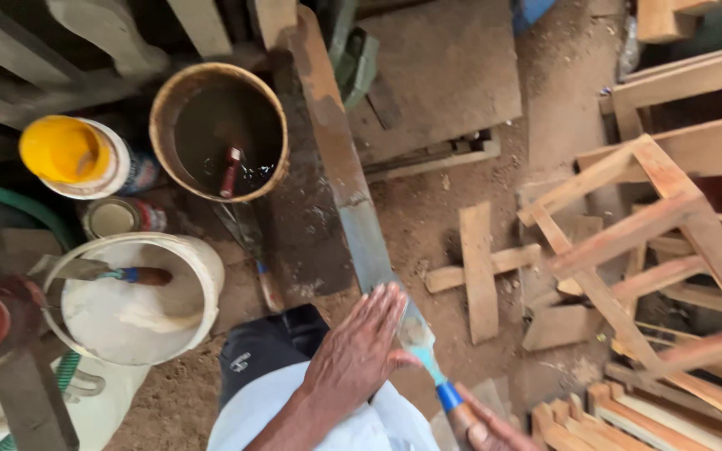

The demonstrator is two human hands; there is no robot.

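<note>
Nearest the camera: left hand [361, 347] flat and open, fingers together, palm pressed on the near end of a long narrow grey-brown wooden plank [340, 159]. Right hand [485, 428], at the bottom edge, closed round the brown wooden handle of a putty knife with a blue collar [432, 367]; its pale-smeared blade lies on the plank just beside the left thumb. Dark cloth and a white garment show under the left forearm.

The plank runs up and away across a dusty earth floor [428, 217] strewn with sawdust.

Left of the plank: a white plastic bucket of pale paste [139, 296] with a second knife resting in it. Beyond it, a small tin can [114, 217], a white tub with a yellow inner rim [73, 154], and a round tan bucket of dark liquid [219, 129] with a red-handled tool standing in it.

Right of the plank: short wood offcuts [478, 267] lying crossed on the floor; an unpainted reddish wooden frame [645, 250]; more frames stacked behind. A flat brown board [444, 67] lies at the far end.
</note>
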